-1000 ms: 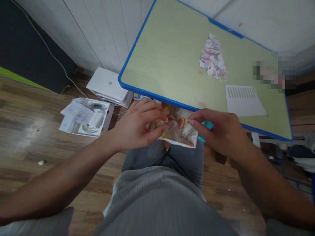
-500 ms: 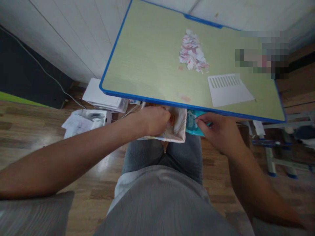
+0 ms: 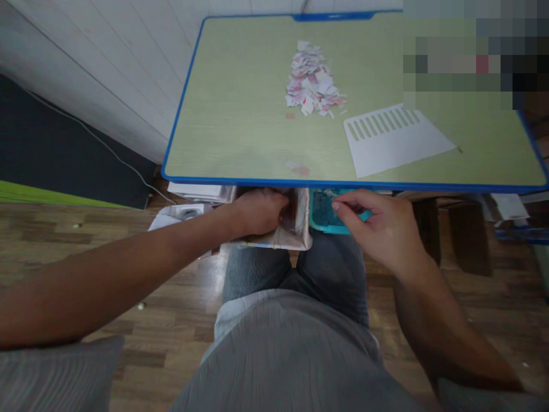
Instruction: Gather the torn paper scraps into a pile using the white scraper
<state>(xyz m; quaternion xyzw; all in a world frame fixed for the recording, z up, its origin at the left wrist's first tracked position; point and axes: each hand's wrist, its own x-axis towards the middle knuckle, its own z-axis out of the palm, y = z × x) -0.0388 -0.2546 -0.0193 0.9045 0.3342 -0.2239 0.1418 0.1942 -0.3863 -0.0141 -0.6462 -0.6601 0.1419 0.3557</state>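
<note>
My left hand reaches into a pale, patterned box below the table's front edge. Its fingers are curled closed, and whatever they grip is hidden. Inside the box, beside the fingers, something brownish shows. Just right of it is a teal container with a dark grey interior and a few pale scraps. Over that container my right hand has its thumb and forefinger pinched together; anything between the tips is too small to name. Both containers sit above my knees, partly covered by the tabletop.
On the blue-edged green table lies a heap of torn white and pink paper scraps. A white sheet with slots is to its right. Papers and a white box stand on the floor at left. A blurred patch covers the upper right.
My view has shifted, so the table sits straighter. My left hand is still in the box, and my right hand stays pinched over the teal container.
</note>
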